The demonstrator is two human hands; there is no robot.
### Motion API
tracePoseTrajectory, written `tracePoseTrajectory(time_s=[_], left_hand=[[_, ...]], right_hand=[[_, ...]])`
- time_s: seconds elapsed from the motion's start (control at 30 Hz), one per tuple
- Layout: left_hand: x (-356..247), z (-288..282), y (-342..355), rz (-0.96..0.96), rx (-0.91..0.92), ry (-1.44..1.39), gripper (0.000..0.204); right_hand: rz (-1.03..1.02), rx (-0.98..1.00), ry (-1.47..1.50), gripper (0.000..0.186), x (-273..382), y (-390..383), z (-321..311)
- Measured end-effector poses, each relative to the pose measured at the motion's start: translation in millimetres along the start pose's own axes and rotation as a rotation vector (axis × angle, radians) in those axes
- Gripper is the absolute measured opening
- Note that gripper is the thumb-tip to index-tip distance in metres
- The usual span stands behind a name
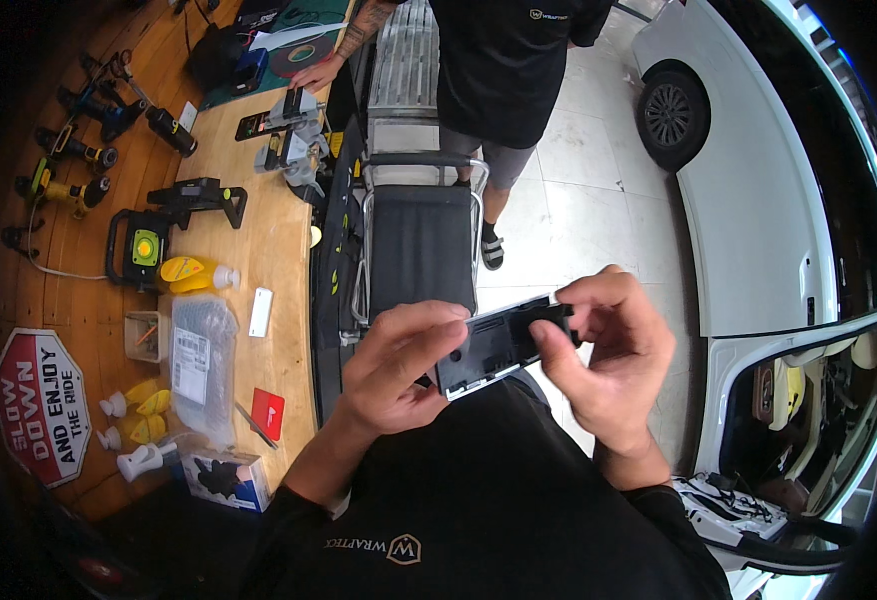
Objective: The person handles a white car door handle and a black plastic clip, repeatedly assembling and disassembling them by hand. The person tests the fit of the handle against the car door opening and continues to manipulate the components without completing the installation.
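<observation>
In front of my chest I hold a flat, oblong black plastic part (491, 348) with a pale edge, slots and small clips. It tilts up toward the right. My left hand (394, 370) grips its left end, fingertips along the upper edge and thumb side below. The right end sits between the thumb and fingers of my right hand (614, 350), with the thumb pressed on the black face. The side turned away from me is hidden. Beyond the part stands a black padded chair (421, 250).
A wooden workbench (279, 240) on the left carries a bubble-wrapped package (205, 370), yellow bottles, a red card (268, 413) and a vise (299, 140). Power tools (69, 190) hang beside it. Another person (504, 80) stands ahead, one hand on the bench. A white car (759, 220) is at right.
</observation>
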State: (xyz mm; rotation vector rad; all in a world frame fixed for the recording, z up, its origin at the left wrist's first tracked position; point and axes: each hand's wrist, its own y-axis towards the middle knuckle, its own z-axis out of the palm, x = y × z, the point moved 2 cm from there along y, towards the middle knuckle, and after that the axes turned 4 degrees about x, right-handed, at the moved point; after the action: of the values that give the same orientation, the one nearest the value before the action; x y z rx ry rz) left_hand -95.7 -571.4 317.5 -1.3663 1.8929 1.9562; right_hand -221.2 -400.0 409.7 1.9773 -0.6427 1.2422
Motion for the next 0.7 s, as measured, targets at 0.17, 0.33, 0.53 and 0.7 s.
tracePoseTrajectory(time_s=[0.17, 0.33, 0.53, 0.7], left_hand=[[1.1, -2.7, -3.1, -0.022, 0.042, -0.022, 0.067], [0.5, -1.9, -3.5, -0.009, -0.018, -0.096, 0.071], [1.6, -5.9, -3.9, -0.023, 0.0, -0.058, 0.068], [4.5, -6.5, -7.8, -0.056, 0.024, -0.066, 0.064]], right_hand=[[-0.031, 0.054, -0.071, 0.025, -1.5, 2.3, -2.3], [-0.059, 0.046, -0.075, 0.024, 1.7, 4.0, -1.8], [-0.064, 0.025, -0.093, 0.023, 0.0, 5.7, 0.8], [-0.096, -0.007, -0.238, 0.023, -2.5, 7.8, 1.6]])
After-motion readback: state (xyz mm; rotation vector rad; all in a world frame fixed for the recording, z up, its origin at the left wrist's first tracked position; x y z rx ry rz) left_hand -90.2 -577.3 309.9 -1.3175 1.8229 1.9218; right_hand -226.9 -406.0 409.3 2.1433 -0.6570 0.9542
